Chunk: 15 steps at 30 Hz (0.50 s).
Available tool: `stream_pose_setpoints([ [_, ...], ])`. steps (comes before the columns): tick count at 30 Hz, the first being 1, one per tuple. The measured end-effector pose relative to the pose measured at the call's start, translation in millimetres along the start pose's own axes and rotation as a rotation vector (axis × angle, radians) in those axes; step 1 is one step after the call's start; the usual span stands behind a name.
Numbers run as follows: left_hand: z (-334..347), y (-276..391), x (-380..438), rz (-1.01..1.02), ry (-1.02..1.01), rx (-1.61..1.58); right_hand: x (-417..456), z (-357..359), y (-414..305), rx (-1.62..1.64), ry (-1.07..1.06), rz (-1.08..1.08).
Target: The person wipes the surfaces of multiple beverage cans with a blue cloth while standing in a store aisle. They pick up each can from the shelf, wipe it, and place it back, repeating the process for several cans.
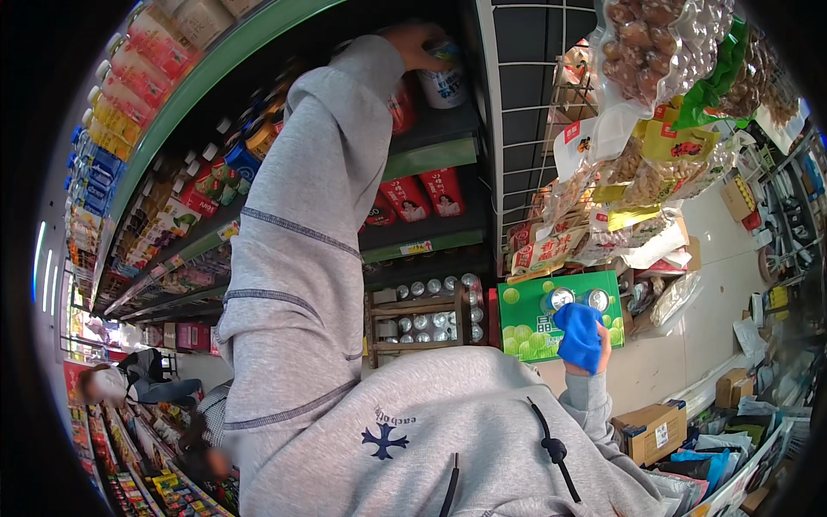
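My left hand (417, 46) reaches deep into an upper shelf, its fingers around the top of a white and blue drink can (446, 84). A red can (402, 108) is beside it, partly covered by my grey sleeve. In my right hand (605, 349) is a bunched blue cloth (581, 337), held low at my right side. Just beyond the cloth, a silver-topped can (561, 297) and a second can (597, 299) stand on a green printed carton (526, 326). The cloth overlaps the lower edge of the cans in this view.
Red drink cartons (446, 192) fill the shelf below. Lower down, packed cans (423, 321) sit behind a wooden stool (413, 348). A wire rack (526, 116) hung with snack bags (646, 155) borders the right. Bottled drinks (106, 123) line the left shelves; two people are behind on the left.
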<state>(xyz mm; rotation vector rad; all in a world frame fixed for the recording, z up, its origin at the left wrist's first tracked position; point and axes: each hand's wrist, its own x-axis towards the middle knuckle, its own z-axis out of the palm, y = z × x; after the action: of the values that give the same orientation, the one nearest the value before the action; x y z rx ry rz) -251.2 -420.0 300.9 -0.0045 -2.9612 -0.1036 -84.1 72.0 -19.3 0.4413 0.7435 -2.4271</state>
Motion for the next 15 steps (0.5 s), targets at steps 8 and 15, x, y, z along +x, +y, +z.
stream_pose_setpoints([
  [8, 0.7, 1.5, 3.9, -0.078, 0.038, 0.191, 2.5, 10.6, 3.5, 0.001, 0.071, -0.017],
  [15, 11.0, 11.5, 12.9, -0.054, 0.141, 0.487, 1.8, 10.7, 1.5, -0.178, -0.033, -0.061],
])
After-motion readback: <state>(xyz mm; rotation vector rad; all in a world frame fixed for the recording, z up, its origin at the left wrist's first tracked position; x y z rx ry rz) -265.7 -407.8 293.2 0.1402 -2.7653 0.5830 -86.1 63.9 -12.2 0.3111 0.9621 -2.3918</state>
